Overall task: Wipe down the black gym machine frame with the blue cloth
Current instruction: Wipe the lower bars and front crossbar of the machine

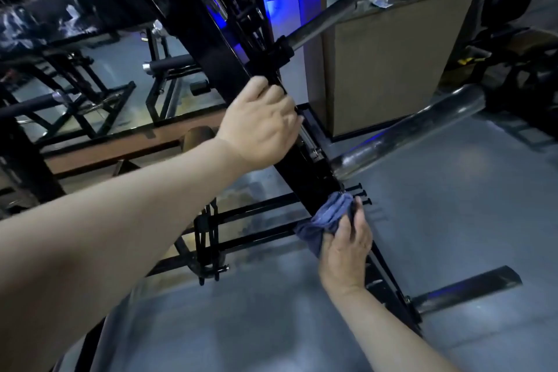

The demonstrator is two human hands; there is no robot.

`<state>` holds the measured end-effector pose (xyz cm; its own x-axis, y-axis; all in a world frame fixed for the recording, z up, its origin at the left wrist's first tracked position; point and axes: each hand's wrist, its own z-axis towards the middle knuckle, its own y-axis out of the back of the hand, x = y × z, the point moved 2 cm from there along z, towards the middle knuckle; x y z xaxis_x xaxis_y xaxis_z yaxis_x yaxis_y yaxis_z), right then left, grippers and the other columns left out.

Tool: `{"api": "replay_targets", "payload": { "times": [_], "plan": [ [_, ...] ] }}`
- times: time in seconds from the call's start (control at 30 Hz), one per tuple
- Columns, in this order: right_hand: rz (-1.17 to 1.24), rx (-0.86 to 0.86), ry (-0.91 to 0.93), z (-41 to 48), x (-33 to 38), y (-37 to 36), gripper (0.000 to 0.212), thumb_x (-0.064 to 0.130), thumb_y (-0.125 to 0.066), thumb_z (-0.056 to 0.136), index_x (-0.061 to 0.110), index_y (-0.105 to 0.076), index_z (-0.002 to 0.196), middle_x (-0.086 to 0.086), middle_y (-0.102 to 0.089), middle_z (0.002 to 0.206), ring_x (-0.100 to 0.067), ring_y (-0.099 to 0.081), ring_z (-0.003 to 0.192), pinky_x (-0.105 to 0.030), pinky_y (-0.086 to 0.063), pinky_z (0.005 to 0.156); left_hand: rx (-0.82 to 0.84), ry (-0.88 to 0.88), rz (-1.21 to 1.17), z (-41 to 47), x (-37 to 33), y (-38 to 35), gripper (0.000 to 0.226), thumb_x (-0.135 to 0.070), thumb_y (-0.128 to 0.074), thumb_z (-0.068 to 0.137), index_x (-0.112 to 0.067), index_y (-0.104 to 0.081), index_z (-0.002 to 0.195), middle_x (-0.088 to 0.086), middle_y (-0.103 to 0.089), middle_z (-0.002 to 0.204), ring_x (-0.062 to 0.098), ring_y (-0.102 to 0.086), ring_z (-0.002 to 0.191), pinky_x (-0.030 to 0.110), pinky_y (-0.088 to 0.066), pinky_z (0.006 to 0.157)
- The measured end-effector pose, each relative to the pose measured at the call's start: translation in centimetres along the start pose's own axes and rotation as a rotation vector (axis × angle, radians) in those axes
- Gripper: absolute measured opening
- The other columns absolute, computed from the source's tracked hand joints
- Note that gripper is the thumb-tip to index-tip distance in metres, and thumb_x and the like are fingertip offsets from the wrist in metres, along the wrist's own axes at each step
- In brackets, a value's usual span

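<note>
Left hand on frame, cloth in right hand

Bare left hand, bare right hand, forearms bare as far as visible

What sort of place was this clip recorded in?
Probably a gym: a black steel machine frame being wiped with a blue cloth, a thick shiny metal weight peg sticking out of it, and more black foam-roller equipment behind.
</note>
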<state>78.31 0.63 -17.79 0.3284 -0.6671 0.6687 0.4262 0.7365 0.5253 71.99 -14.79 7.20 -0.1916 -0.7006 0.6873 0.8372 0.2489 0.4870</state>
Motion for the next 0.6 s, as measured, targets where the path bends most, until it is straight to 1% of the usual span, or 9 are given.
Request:
{"api": "replay_targets", "payload": {
  "times": [0.07, 0.13, 0.2, 0.27, 0.33, 0.37, 0.43, 0.5, 0.6],
  "plan": [
    [0.015, -0.055, -0.017, 1.4, 2.9, -0.2, 0.050, 0.023, -0.049, 0.095, 0.007, -0.038, 0.141, -0.025, -0.037, 0.155, -0.039, -0.041, 0.137, -0.064, -0.039, 0.106, 0.013, -0.003, -0.027, -0.6, -2.2, -0.4, 0.047, -0.027, -0.039, 0.105, -0.014, -0.067, 0.069, 0.002, -0.062, 0.075, 0.030, -0.056, 0.076, 0.042, -0.037, 0.090],
    [-0.010, -0.084, 0.024, 2.6, 6.3, -0.4, 0.057, 0.021, -0.051, 0.095, 0.011, -0.034, 0.148, -0.019, -0.031, 0.159, -0.038, -0.037, 0.142, -0.061, -0.030, 0.114, -0.004, -0.005, -0.028, -0.8, -3.5, -0.7, 0.042, -0.025, -0.045, 0.103, -0.017, -0.066, 0.069, 0.000, -0.062, 0.074, 0.028, -0.056, 0.076, 0.041, -0.038, 0.090],
    [-0.052, -0.116, 0.066, 3.4, 8.2, -0.6, 0.058, 0.019, -0.051, 0.096, 0.017, -0.033, 0.152, -0.015, -0.029, 0.160, -0.038, -0.036, 0.144, -0.061, -0.028, 0.115, -0.003, -0.015, -0.028, -0.9, -3.7, -1.0, 0.039, -0.025, -0.046, 0.103, -0.018, -0.067, 0.071, 0.000, -0.064, 0.077, 0.028, -0.058, 0.079, 0.041, -0.038, 0.090],
    [-0.081, -0.127, 0.116, 3.8, 7.7, -0.8, 0.061, 0.018, -0.057, 0.096, 0.023, -0.033, 0.152, -0.011, -0.027, 0.161, -0.036, -0.034, 0.145, -0.063, -0.028, 0.115, 0.005, -0.013, -0.031, -0.9, -3.5, -1.0, 0.041, -0.028, -0.044, 0.105, -0.018, -0.069, 0.074, 0.000, -0.067, 0.082, 0.028, -0.061, 0.083, 0.041, -0.037, 0.092],
    [-0.113, -0.090, 0.182, 2.7, 5.2, -1.0, 0.078, 0.018, -0.071, 0.089, 0.026, -0.028, 0.154, -0.009, -0.023, 0.162, -0.034, -0.030, 0.147, -0.062, -0.026, 0.116, 0.012, -0.002, -0.037, -0.9, -3.6, -1.0, 0.045, -0.029, -0.040, 0.107, -0.016, -0.071, 0.077, -0.001, -0.068, 0.084, 0.027, -0.062, 0.086, 0.041, -0.038, 0.093],
    [-0.123, -0.056, 0.191, 1.8, 3.5, -1.0, 0.080, 0.021, -0.072, 0.087, 0.026, -0.026, 0.154, -0.008, -0.024, 0.162, -0.033, -0.030, 0.147, -0.062, -0.028, 0.116, 0.012, 0.002, -0.040, -0.8, -3.7, -0.9, 0.046, -0.028, -0.038, 0.107, -0.016, -0.070, 0.077, -0.001, -0.067, 0.085, 0.027, -0.063, 0.087, 0.041, -0.038, 0.094],
    [-0.108, 0.008, 0.098, 0.2, 0.2, -0.5, 0.072, 0.028, -0.061, 0.090, 0.021, -0.025, 0.152, -0.011, -0.031, 0.159, -0.034, -0.036, 0.143, -0.063, -0.035, 0.112, -0.003, 0.015, -0.041, -0.7, -3.8, -0.9, 0.045, -0.026, -0.038, 0.107, -0.015, -0.070, 0.077, 0.000, -0.067, 0.084, 0.027, -0.063, 0.088, 0.041, -0.038, 0.095],
    [-0.024, 0.045, -0.104, -0.5, -1.7, 0.1, 0.061, 0.031, -0.045, 0.095, 0.017, -0.025, 0.151, -0.015, -0.039, 0.156, -0.037, -0.042, 0.139, -0.064, -0.042, 0.106, -0.015, 0.037, -0.043, -0.8, -4.2, -0.9, 0.043, -0.025, -0.039, 0.106, -0.014, -0.069, 0.077, 0.000, -0.066, 0.084, 0.027, -0.063, 0.089, 0.040, -0.037, 0.097],
    [0.064, -0.002, -0.271, -0.2, -1.0, 0.3, 0.054, 0.029, -0.038, 0.100, 0.009, -0.031, 0.149, -0.020, -0.042, 0.154, -0.035, -0.042, 0.136, -0.068, -0.040, 0.104, 0.005, 0.041, -0.089, -1.1, -5.1, -1.2, 0.044, -0.027, -0.037, 0.107, -0.013, -0.068, 0.079, 0.001, -0.067, 0.088, 0.028, -0.063, 0.092, 0.042, -0.037, 0.102]
  ]
}}
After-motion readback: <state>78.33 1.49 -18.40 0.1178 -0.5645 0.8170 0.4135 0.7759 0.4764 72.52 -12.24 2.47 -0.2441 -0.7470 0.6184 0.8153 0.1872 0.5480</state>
